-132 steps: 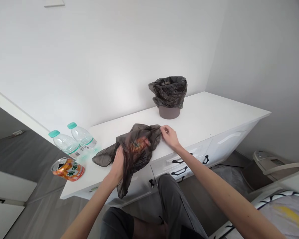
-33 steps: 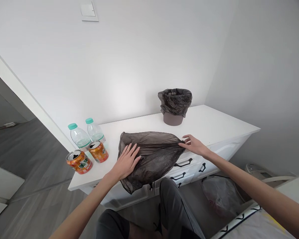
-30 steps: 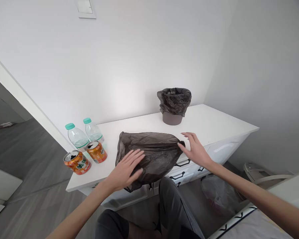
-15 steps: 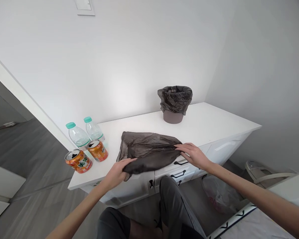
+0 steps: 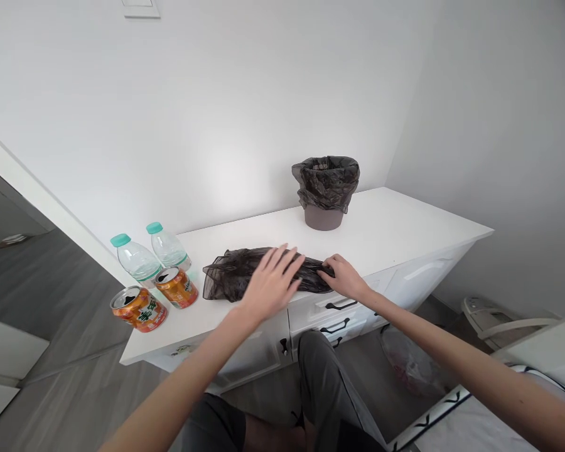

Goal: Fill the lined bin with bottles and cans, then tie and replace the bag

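Pinching the narrow right end of a dark plastic bag (image 5: 228, 279), the right hand (image 5: 343, 276) keeps to the side of the bag that is nearer the lined bin (image 5: 323, 218). Its fingers and thumb are closed on the thin, bunched film. The left hand (image 5: 269, 285) is palm down and slightly blurred above the middle of the bag, its fingers spread and its grip open; whether the palm presses on the film, I cannot tell.

The bag lies on the white cabinet top (image 5: 414, 216), in front of the bin and to its left, apart from it. It is folded into a long strip, crumpled and loose at the end farther from the bin.

The bin stands upright against the wall, a black liner turned down over its rim, with its brown base showing below. Well to the left of the bin stand two clear bottles with teal caps, one (image 5: 139, 260) farther out and one (image 5: 169, 248) closer in. In front of them, also left of the bin, are two orange cans, one (image 5: 140, 311) near the cabinet's edge and the other (image 5: 176, 289) just beside the bag. Below the bin, black handles (image 5: 335, 326) mark the cabinet's white drawers.
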Available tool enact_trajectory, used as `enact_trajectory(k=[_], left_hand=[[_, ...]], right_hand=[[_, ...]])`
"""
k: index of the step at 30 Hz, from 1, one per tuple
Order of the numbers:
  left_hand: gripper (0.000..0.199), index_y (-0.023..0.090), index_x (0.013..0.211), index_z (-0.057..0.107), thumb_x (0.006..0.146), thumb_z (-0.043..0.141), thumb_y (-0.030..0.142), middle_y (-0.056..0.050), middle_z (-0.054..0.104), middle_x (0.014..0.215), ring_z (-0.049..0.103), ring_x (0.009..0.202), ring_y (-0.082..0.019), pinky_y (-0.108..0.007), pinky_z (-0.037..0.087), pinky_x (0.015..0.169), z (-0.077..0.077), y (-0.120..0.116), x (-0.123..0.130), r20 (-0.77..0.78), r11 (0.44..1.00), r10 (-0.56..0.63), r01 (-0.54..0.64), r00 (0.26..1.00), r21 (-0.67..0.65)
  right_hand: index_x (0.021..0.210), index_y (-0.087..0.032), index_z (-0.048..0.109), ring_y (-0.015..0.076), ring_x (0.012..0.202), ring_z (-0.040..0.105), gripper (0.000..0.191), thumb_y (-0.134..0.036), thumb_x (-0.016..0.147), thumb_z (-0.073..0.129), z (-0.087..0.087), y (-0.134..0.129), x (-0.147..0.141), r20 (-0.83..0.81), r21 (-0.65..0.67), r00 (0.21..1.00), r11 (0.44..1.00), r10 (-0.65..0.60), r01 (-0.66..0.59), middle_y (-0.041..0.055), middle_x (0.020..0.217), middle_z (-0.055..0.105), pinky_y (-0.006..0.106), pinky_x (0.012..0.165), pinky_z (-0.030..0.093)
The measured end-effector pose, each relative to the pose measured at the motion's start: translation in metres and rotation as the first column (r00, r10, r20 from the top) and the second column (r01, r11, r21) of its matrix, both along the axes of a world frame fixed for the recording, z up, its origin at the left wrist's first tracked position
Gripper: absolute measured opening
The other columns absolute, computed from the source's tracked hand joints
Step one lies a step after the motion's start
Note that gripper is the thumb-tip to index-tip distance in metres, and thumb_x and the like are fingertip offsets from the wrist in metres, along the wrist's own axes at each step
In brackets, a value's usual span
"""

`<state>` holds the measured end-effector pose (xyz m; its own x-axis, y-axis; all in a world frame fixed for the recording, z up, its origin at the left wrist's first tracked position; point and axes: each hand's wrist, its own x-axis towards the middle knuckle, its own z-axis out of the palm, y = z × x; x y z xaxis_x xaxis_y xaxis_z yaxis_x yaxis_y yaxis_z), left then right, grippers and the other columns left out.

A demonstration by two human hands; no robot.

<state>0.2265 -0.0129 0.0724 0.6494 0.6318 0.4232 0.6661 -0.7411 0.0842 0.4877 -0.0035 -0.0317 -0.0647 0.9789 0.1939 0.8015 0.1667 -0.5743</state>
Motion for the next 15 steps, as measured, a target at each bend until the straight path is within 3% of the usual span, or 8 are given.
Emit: enact_trajectory(k=[3, 5, 7, 10, 15], left_hand=[[0.061, 0.026, 0.159, 0.035, 0.104, 0.033, 0.052, -0.007, 0.035, 0.166, 0.018, 0.158, -0.033, -0.060, 0.016, 0.128, -0.053, 0.015, 0.032, -0.124, 0.996, -0.038, 0.026, 0.992, -0.090], [0.063, 0.028, 0.161, 0.030, 0.105, 0.027, 0.056, -0.006, 0.032, 0.167, 0.018, 0.158, -0.032, -0.059, 0.014, 0.128, -0.082, 0.034, 0.032, -0.140, 0.983, -0.003, -0.023, 0.990, -0.181], [0.063, 0.031, 0.162, 0.027, 0.105, 0.023, 0.056, -0.004, 0.029, 0.169, 0.017, 0.159, -0.030, -0.057, 0.014, 0.128, -0.098, 0.054, 0.016, -0.143, 0.962, 0.026, -0.064, 0.989, -0.267], [0.061, 0.032, 0.161, 0.030, 0.105, 0.023, 0.056, -0.003, 0.028, 0.169, 0.018, 0.158, -0.026, -0.051, 0.017, 0.127, -0.101, 0.079, -0.021, -0.145, 0.939, 0.024, -0.071, 0.989, -0.336], [0.056, 0.028, 0.152, 0.048, 0.104, 0.031, 0.053, -0.007, 0.042, 0.163, 0.031, 0.154, -0.028, -0.053, 0.024, 0.124, -0.076, 0.091, -0.068, -0.109, 0.947, 0.122, -0.148, 0.987, -0.284]], right_hand=[[0.121, -0.021, 0.058, 0.0313, 0.119, 0.056, 0.034, -0.040, 0.093, 0.058, 0.004, -0.007, -0.008, -0.020, 0.045, 0.996, 0.995, -0.089, 0.089, 0.0168, 0.127, 0.055, 0.038, 0.085, 0.051], [0.128, -0.021, 0.053, 0.0314, 0.114, 0.059, 0.040, -0.040, 0.093, 0.058, 0.013, -0.014, -0.008, -0.006, -0.059, 0.994, 0.992, -0.108, 0.108, 0.0166, 0.120, 0.059, 0.036, 0.080, 0.050], [0.127, -0.020, 0.049, 0.0277, 0.098, 0.063, 0.036, -0.035, 0.094, 0.054, 0.025, -0.023, -0.005, -0.027, -0.179, 0.997, 0.982, -0.070, 0.064, 0.0124, 0.104, 0.065, 0.034, 0.076, 0.047], [0.121, -0.022, 0.046, 0.0217, 0.077, 0.059, 0.027, -0.028, 0.095, 0.048, 0.043, -0.045, 0.001, -0.179, -0.206, 0.984, 0.978, 0.006, -0.044, 0.0025, 0.083, 0.062, 0.032, 0.069, 0.043], [0.112, -0.028, 0.044, 0.0170, 0.060, 0.042, 0.022, -0.046, 0.098, 0.046, 0.066, -0.096, 0.000, -0.449, -0.168, 0.889, 0.968, 0.095, -0.188, -0.0073, 0.065, 0.040, 0.029, 0.061, 0.036]])
